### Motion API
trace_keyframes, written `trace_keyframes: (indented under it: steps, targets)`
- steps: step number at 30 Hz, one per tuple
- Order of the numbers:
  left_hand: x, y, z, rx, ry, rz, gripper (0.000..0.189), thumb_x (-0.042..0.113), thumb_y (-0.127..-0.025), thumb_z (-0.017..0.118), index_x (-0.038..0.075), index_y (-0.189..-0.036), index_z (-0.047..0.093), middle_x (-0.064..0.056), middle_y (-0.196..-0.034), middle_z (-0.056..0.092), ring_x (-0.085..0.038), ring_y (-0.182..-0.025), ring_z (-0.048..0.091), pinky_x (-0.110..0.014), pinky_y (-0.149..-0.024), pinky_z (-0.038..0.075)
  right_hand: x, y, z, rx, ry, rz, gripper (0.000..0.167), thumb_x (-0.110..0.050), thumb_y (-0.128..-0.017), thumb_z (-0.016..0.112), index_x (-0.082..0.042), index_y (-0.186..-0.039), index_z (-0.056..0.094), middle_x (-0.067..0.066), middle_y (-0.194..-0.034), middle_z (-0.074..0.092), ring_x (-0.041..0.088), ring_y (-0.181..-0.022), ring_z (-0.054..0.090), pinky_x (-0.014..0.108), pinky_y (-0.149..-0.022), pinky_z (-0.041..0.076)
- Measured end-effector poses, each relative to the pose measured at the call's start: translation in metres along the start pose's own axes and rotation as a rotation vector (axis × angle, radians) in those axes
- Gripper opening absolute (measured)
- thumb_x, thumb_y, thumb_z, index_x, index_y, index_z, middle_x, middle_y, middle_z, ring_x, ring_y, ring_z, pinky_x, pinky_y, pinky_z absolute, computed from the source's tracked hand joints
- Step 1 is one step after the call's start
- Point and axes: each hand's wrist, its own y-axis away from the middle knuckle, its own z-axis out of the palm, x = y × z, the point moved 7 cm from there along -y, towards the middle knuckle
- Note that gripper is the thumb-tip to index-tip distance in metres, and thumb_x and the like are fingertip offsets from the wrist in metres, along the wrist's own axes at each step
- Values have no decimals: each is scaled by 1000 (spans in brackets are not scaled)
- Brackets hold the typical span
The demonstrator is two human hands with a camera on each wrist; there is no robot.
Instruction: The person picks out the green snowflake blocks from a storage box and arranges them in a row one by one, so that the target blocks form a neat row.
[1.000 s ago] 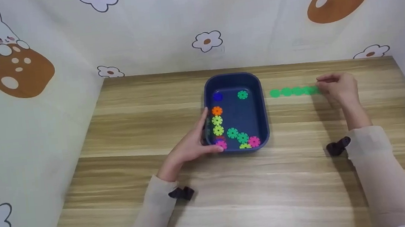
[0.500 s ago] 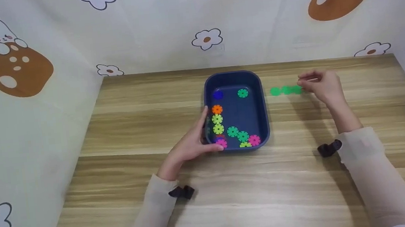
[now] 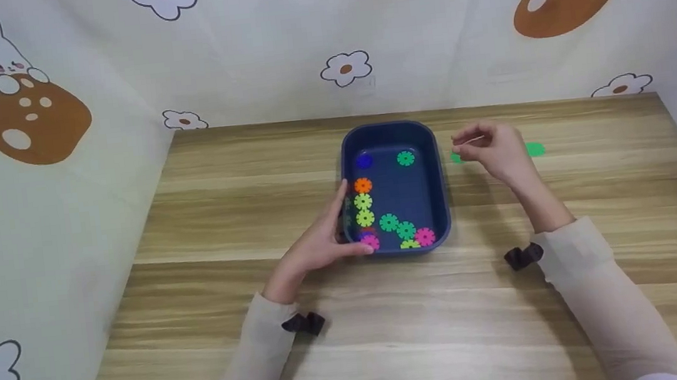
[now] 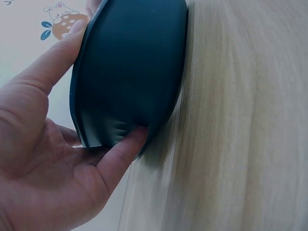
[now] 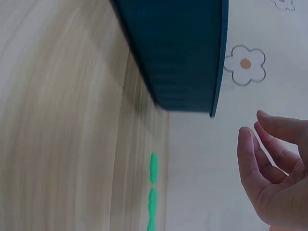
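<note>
My left hand (image 3: 313, 246) grips the near left corner of a dark blue plastic tray (image 3: 446, 204), fingers along its left side and thumb at the front rim. The left wrist view shows the same hand (image 4: 62, 159) against the outer wall of the tray (image 4: 130, 62). To the right of the tray, my right hand (image 3: 495, 151) hovers over a row of flat green snowflake discs (image 3: 535, 149), hiding its middle. In the right wrist view, that hand (image 5: 276, 166) has loosely bent fingers, with nothing visible between them, apart from the green discs (image 5: 153, 168) on the table.
Inside the tray lie notched discs: an orange disc (image 3: 362, 185), a pink disc (image 3: 424, 237), a green disc (image 3: 405, 158), a blue disc (image 3: 364, 161) and several others. The wood table (image 3: 238, 194) meets a patterned cloth wall (image 3: 262, 66) behind.
My right hand has moved left along the green row toward the tray, uncovering discs at the row's right end. The left hand and tray have stayed put.
</note>
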Motion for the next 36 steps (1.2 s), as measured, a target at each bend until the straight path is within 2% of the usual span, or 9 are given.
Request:
trace_keyframes:
  steps: [2,5,9,12,19,24,27,33,36]
  targets:
    - [0,0,0,-1,-7,5,125,32,-78,86,21,-161,-6,-12,-169,-5,-32,-156,6,-49,-127,11,-5,1,8,-11,24,-14,27,-13,-91,72,3,-112,70,16,-107,71,-8,-75,64,10,-70,54]
    - [1,0,0,-1,-10,7,124,31,-78,85,21,-161,-6,-11,-169,-5,-32,-156,5,-49,-127,11,-14,1,19,-23,59,-48,24,-12,-91,72,2,-110,71,21,-109,72,-4,-77,64,9,-69,53]
    - [0,0,0,4,11,-3,124,28,-79,86,23,-161,-7,-9,-170,-5,-31,-156,8,-48,-127,12,-23,1,35,-49,77,-83,21,-10,-90,72,0,-108,72,20,-109,73,16,-88,70,9,-69,52]
    - [0,1,0,8,26,-10,123,26,-79,85,25,-161,-7,-7,-170,-4,-30,-156,9,-48,-127,12,-25,1,47,-82,68,-80,20,-9,-90,72,0,-108,72,19,-108,73,26,-94,70,10,-70,52]
    - [1,1,1,4,35,-5,123,25,-79,85,24,-161,-6,-7,-170,-2,-29,-156,11,-49,-127,13,-29,6,73,-146,40,-66,20,-8,-91,72,-2,-110,71,16,-109,73,22,-94,69,14,-75,54]
    - [2,0,1,-6,34,34,123,28,-80,85,18,-161,-6,-11,-169,0,-31,-155,12,-49,-127,13,-35,9,88,-175,42,-123,19,-6,-89,73,-1,-107,72,16,-107,74,25,-93,71,17,-75,55]
    - [2,-1,1,-10,29,61,123,31,-79,85,14,-161,-6,-14,-169,0,-33,-155,12,-50,-127,12,-37,11,97,-202,49,-149,19,-6,-88,74,0,-106,72,17,-106,74,26,-93,71,21,-77,57]
    - [3,-1,0,-13,31,63,123,33,-80,85,15,-161,-6,-15,-169,-2,-34,-154,12,-51,-126,13,-36,13,114,-272,56,-163,22,-8,-88,74,0,-109,71,16,-107,74,27,-95,72,38,-85,60]
    - [3,0,1,-15,27,66,123,32,-80,84,15,-161,-7,-15,-169,-2,-34,-154,12,-51,-126,13,-33,14,122,-317,57,-159,23,-8,-88,74,0,-110,71,18,-108,74,28,-96,72,41,-87,59]
